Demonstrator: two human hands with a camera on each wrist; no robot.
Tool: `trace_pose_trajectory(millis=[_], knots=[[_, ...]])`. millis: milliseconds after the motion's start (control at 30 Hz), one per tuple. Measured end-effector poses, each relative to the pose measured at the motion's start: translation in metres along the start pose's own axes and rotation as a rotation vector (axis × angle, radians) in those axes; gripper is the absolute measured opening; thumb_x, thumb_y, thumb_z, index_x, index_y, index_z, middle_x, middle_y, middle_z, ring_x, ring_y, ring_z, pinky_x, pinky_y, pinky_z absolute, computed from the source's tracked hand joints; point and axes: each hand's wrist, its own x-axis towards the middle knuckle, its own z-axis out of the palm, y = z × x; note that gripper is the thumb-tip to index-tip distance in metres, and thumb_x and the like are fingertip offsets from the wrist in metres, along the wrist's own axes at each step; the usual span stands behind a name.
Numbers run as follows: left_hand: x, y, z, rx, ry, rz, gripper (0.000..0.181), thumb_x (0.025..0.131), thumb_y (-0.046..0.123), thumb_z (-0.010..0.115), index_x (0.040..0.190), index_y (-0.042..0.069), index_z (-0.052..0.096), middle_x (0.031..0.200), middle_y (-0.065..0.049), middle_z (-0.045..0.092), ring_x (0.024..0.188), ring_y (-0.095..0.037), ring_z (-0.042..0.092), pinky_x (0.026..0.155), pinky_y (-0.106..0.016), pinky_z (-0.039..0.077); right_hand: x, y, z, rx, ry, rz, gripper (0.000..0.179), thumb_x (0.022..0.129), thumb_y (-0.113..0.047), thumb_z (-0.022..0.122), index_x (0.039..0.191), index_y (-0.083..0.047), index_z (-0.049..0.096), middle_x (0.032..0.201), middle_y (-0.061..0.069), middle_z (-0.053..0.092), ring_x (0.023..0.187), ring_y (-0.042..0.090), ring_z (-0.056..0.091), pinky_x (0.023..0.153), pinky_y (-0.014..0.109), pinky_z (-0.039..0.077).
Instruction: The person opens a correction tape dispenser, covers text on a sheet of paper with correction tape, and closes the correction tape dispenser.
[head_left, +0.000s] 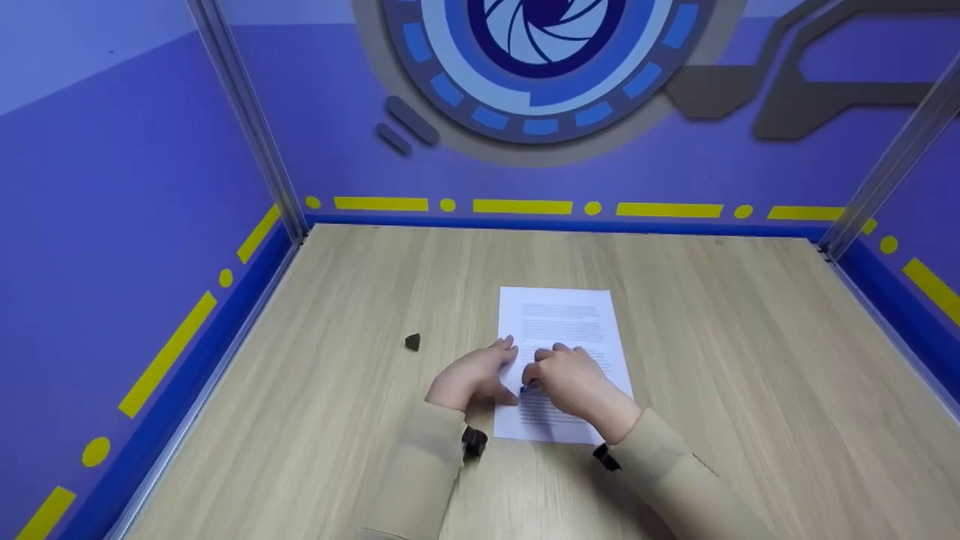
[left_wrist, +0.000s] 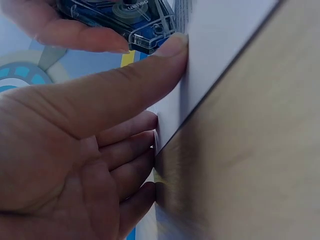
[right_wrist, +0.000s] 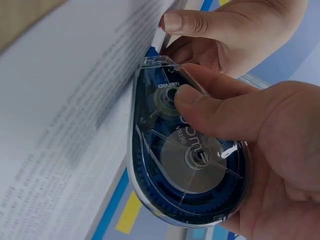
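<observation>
A printed sheet of paper lies flat on the wooden table. My right hand pinches a blue, clear-cased correction tape between thumb and fingers. Its narrow tip sits right at the lines of print, toward the left side of the sheet. My left hand rests at the sheet's left edge, thumb pressing on the paper and the other fingers stretched out along the edge. In the head view the right hand covers most of the correction tape.
A small dark angular piece lies on the table to the left of the sheet. Printed blue-purple panels with metal posts stand along the back and both sides.
</observation>
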Motion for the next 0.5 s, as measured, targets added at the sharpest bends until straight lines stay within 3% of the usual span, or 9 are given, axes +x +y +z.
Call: trace_pose_trajectory(millis=[500], knots=[[0.0017,0.0000,0.0006,0.000,0.004,0.002,0.091,0.080,0.018,0.087,0.158,0.007,0.040,0.171,-0.007,0.026,0.159,-0.025,0.025,0.131,-0.039,0.024,0.0107,-0.0042,-0.0106,0.010,-0.102,0.010,0.017,0.088,-0.004,0.071,0.091,-0.017,0.082,0.089,0.005,0.075,0.076,0.030,0.064,0.064,0.049,0.055]])
